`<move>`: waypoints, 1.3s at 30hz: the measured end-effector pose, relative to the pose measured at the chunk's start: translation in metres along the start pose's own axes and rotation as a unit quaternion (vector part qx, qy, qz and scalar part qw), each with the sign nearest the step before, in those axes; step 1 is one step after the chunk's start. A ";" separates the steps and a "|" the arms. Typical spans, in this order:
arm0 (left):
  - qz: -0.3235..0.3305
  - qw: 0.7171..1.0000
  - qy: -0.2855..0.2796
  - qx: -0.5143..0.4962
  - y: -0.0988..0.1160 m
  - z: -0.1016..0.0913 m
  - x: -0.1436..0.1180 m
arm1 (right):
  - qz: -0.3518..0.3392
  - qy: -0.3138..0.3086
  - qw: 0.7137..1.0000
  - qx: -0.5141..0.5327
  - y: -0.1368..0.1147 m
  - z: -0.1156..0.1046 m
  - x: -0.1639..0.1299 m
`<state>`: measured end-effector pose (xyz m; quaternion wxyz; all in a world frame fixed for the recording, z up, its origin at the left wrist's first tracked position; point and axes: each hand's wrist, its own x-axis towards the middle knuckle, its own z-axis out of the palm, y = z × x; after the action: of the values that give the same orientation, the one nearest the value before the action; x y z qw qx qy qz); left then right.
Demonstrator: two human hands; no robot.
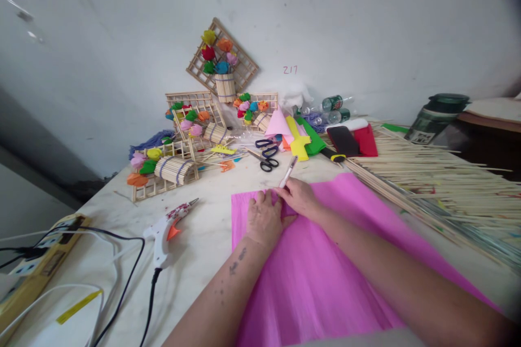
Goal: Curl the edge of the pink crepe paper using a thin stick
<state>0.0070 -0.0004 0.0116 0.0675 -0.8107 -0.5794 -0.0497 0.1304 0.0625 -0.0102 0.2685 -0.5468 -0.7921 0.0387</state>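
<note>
hands (264, 219) on pink paper (317, 287), holding pen (288, 172)

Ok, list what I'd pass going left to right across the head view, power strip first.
Yellow power strip → glue gun → left hand on the pink sheet → right hand holding a pen → red sheet → dark green container.

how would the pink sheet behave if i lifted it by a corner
The sheet would probably flop, since soft ripples run across it. It looks thin, so likely light. The left hand, resting near its far edge, would probably stop that end sliding.
</note>
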 end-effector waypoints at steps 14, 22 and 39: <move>-0.001 1.000 0.005 -0.003 -0.001 0.002 0.001 | 0.031 0.055 0.991 0.117 0.010 0.006 0.001; -0.003 1.000 -0.004 -0.009 -0.001 0.003 0.001 | 0.030 0.074 0.985 0.151 0.012 0.008 0.004; -0.004 1.000 -0.005 -0.010 -0.001 0.001 0.000 | 0.003 0.088 0.986 0.141 0.012 0.009 0.006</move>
<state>0.0066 0.0002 0.0111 0.0564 -0.8092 -0.5826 -0.0515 0.1346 0.0745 -0.0196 0.4120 -0.5068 -0.7503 0.1025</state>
